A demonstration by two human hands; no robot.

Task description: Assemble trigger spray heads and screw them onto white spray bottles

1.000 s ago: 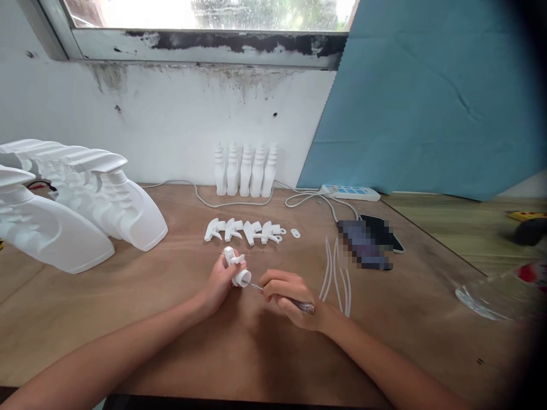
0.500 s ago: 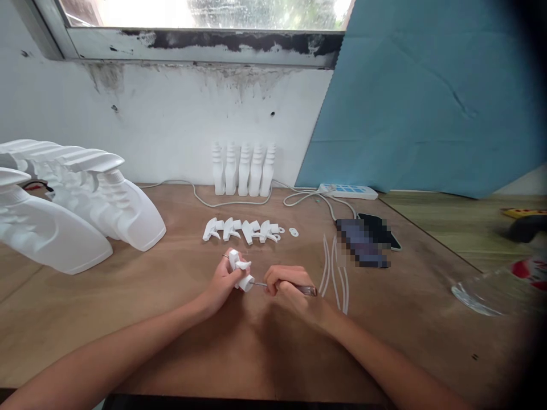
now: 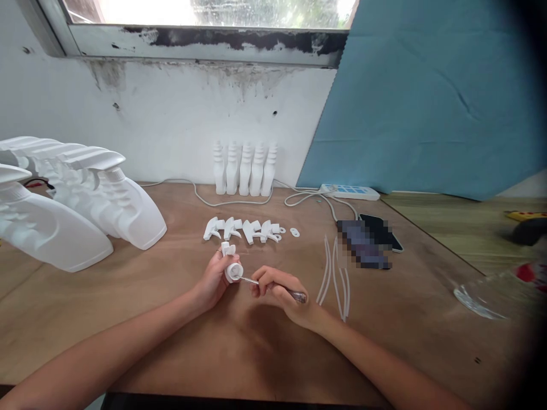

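Observation:
A white trigger spray head (image 3: 233, 272) is held in my left hand (image 3: 213, 277), its round collar turned toward the right. My right hand (image 3: 284, 290) grips a screwdriver (image 3: 298, 296) by the handle, and the thin metal shaft reaches into the collar's opening. The exact spot the tip touches is too small to make out. Beyond my hands lies a row of several more spray heads (image 3: 233, 228). A couple of small white rings (image 3: 294, 232) sit at the row's right end. To the right of my right hand lie several clear plastic tubes (image 3: 335, 279).
Large white spray bottles (image 3: 141, 216) lean at the left. Several small white bottles (image 3: 245, 171) stand against the wall. A power strip (image 3: 350, 192) with cables, phones (image 3: 363, 242) and a clear bottle (image 3: 491, 293) are on the right of the brown table (image 3: 179, 353).
My left hand has shifted slightly left and turned the spray head so its collar opening faces me more. The screwdriver has followed, its tip now inside the opening.

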